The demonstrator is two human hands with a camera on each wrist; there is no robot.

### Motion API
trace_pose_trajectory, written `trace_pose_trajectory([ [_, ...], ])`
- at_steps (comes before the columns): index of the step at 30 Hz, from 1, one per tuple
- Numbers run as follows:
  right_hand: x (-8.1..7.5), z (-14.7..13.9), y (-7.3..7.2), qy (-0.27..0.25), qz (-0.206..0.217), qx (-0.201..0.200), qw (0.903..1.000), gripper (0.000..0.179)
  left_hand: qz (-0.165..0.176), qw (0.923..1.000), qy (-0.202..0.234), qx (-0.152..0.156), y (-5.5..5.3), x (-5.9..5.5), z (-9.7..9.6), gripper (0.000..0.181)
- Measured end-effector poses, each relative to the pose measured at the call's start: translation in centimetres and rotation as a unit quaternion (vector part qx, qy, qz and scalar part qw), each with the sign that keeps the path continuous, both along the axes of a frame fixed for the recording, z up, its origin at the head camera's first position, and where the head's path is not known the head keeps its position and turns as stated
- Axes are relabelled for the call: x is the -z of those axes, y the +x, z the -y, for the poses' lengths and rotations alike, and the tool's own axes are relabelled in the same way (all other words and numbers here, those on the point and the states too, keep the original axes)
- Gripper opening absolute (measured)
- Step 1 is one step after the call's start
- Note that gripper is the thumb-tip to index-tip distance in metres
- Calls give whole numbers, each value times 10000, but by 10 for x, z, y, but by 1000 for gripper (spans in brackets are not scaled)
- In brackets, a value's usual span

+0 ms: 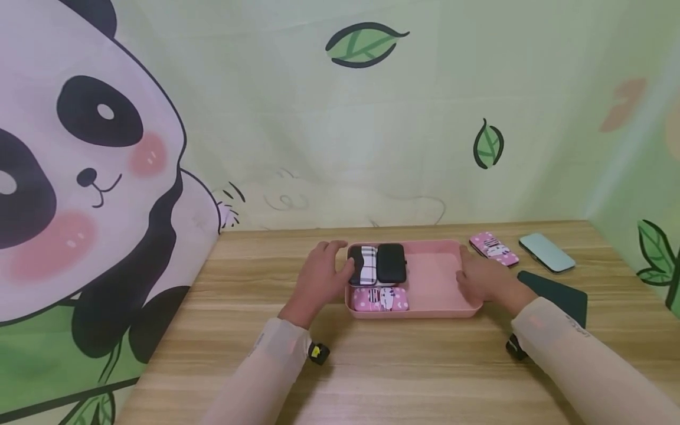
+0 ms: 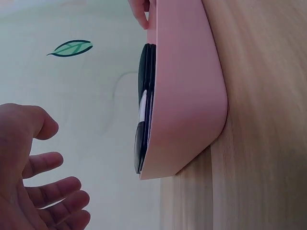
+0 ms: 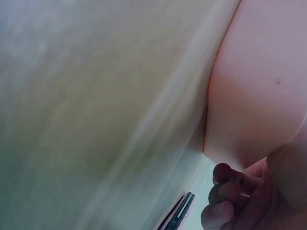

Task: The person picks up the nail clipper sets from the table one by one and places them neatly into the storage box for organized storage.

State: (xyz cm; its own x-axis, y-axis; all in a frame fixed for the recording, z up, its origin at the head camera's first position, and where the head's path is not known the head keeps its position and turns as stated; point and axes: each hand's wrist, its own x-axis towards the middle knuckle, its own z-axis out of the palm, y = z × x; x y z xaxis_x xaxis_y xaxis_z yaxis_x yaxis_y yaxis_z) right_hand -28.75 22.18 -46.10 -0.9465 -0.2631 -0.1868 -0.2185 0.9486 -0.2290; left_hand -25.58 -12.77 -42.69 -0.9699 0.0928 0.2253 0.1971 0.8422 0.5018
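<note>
Head view: pink tray (image 1: 435,280) on bench (image 1: 414,366), between left hand (image 1: 321,271) and right hand (image 1: 482,276). Loosely spread on left, apart from tray; pinching tray's end on right, thumb hidden in right wrist view. Beyond right sleeve (image 1: 584,354), dark green item (image 1: 560,298), partly covered.

A wood-grain table (image 1: 414,366) held a pink tray (image 1: 432,277) beside a patterned case (image 1: 495,249), a pale case (image 1: 547,252) and a dark flat object (image 1: 558,296).

head camera looks forward and down; close, tilted wrist views share its pink tray (image 1: 434,276).
</note>
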Motion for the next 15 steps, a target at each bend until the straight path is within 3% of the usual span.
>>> trace_pose_trajectory([
  [7, -7, 0, 5, -113, -695, -201, 9973, 63, -264, 9991, 62, 335, 4, -6, 1, 51],
  [15, -31, 2, 10, -392, -1316, -528, 9891, 57, -524, 9964, 193, 632, 7, -15, 1, 61],
])
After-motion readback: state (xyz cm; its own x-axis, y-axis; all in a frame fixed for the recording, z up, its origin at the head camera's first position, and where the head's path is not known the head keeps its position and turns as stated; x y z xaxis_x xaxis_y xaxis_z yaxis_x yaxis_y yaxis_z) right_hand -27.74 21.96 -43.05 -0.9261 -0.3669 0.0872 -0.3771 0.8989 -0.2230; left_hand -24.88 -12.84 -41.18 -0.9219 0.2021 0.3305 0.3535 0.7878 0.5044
